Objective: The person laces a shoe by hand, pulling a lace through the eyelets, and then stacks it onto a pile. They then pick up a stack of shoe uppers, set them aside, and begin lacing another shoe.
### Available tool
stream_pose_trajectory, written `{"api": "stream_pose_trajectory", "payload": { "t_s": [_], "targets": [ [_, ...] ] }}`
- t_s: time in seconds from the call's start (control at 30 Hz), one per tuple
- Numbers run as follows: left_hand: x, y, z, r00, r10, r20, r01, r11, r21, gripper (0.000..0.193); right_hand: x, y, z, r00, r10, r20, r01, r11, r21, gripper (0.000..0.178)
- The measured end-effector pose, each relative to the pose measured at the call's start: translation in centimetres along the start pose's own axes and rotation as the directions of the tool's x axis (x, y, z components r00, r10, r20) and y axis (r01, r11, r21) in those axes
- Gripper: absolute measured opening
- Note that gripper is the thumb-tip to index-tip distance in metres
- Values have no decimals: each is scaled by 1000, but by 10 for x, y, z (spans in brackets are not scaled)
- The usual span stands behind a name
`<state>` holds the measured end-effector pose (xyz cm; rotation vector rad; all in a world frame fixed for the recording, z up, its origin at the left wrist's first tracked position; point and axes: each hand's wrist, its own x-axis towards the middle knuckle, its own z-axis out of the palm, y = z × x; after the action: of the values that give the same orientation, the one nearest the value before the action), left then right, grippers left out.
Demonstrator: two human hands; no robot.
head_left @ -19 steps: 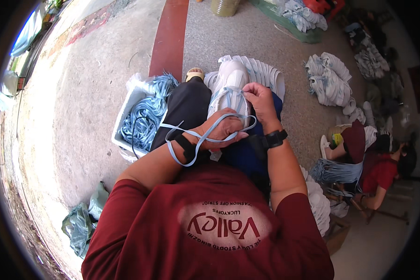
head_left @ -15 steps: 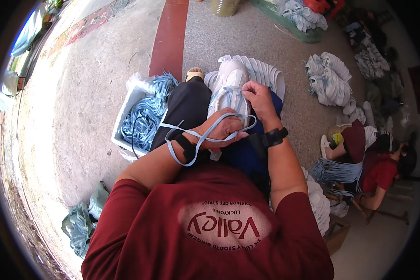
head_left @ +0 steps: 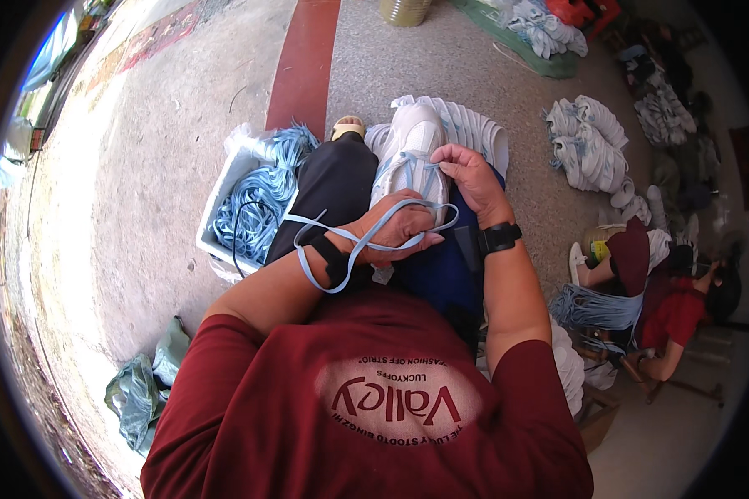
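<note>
A white shoe upper (head_left: 416, 133) with light blue lacing lies over my lap, its toe pointing away from me. My left hand (head_left: 398, 226) is wrapped round its near end. A loose length of light blue shoelace (head_left: 359, 241) loops over that hand and hangs past the wrist. At the right edge of the upper, my right hand (head_left: 473, 176) pinches the lace by the eyelets between thumb and forefinger; the fingertips partly hide it. Several more white uppers (head_left: 478, 129) fan out in a stack beneath and beyond this one.
Left of my legs stands a white foam box (head_left: 216, 243) full of blue laces (head_left: 258, 208). Bundles of white uppers (head_left: 587, 145) lie on the floor to the right. A seated person (head_left: 674, 312) in red is at the far right. Green plastic bags (head_left: 137, 395) lie lower left.
My right hand has shifted slightly to the right, its wrist turning outward, fingertips still at the eyelets. The left hand and the upper stay almost in place.
</note>
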<state>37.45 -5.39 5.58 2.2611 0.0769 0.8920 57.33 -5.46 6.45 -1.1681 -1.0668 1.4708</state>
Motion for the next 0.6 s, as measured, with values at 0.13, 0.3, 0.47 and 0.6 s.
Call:
{"api": "stream_pose_trajectory", "payload": {
  "t_s": [0.13,0.3,0.47,0.6],
  "targets": [
    [0,-1,1,999,-16,31,15,1000,9,34,-1,0,-2,999,-27,33,29,998,-52,2],
    [-1,-1,-2,998,1,63,-4,999,49,24,4,-9,9,1000,-1,23,10,919,-393,6],
    [0,1,-1,999,-9,46,8,1000,25,29,12,0,4,998,53,-21,-55,991,-122,12],
    [0,5,-4,999,-15,32,15,1000,-19,27,16,-8,17,990,-88,-112,22,871,-492,4]
  ]
}}
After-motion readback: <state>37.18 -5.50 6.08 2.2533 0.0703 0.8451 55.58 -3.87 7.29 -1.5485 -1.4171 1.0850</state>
